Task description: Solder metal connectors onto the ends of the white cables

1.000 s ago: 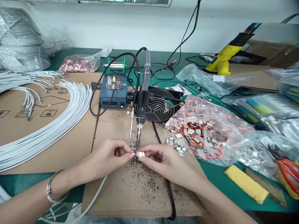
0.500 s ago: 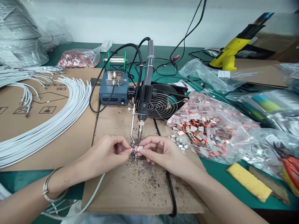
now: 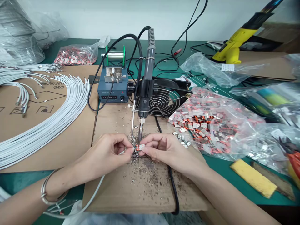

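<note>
My left hand (image 3: 105, 153) pinches the end of a white cable (image 3: 93, 197) that trails down and left off the cardboard. My right hand (image 3: 164, 150) pinches a small red-and-silver connector (image 3: 140, 147). Cable end and connector meet just under the tip of the fixed soldering iron (image 3: 142, 106), which stands upright on its mount with a thin solder feed tube beside it. Solder crumbs lie scattered on the cardboard mat (image 3: 140, 187) below my fingers.
Behind the iron are a blue solder-feed station (image 3: 112, 90) and a black fan (image 3: 164, 100). White cables (image 3: 51, 122) arc across the left cardboard. Open bags of connectors (image 3: 211, 125) lie right, loose ones (image 3: 182, 140) beside them. Yellow sponge (image 3: 253, 178), pliers (image 3: 292, 153), yellow glue gun (image 3: 232, 47).
Both hands have shifted slightly up toward the iron tip, still holding the cable end and the connector together. The camera tilted down a little.
</note>
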The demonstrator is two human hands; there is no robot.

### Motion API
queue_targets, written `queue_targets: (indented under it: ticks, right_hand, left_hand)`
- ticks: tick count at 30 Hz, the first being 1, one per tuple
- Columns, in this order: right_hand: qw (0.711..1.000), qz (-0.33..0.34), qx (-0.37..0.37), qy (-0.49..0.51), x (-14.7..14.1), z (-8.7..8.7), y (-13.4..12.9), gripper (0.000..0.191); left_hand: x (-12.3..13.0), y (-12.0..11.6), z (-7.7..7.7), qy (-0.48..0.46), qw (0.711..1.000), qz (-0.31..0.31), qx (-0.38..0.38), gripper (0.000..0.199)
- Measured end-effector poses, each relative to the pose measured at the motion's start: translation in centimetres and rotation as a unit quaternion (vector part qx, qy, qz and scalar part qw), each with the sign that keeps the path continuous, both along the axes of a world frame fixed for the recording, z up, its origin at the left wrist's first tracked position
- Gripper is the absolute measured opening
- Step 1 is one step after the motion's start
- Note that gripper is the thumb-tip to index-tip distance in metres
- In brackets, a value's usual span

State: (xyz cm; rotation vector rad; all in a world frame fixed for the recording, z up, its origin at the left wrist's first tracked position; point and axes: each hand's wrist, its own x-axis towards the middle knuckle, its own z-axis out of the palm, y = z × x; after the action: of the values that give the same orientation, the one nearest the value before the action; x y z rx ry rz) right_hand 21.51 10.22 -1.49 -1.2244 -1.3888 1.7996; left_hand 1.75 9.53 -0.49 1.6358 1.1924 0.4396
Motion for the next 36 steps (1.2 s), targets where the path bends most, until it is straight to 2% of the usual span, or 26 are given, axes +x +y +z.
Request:
queue_targets:
  ticks: [36]
  right_hand:
    - [0.999, 0.028, 0.013, -0.014, 0.13, -0.37, 0.06, 0.019]
  left_hand:
    - [0.06, 0.18, -0.25, -0.024, 1.000, 0.001, 0.000, 0.013]
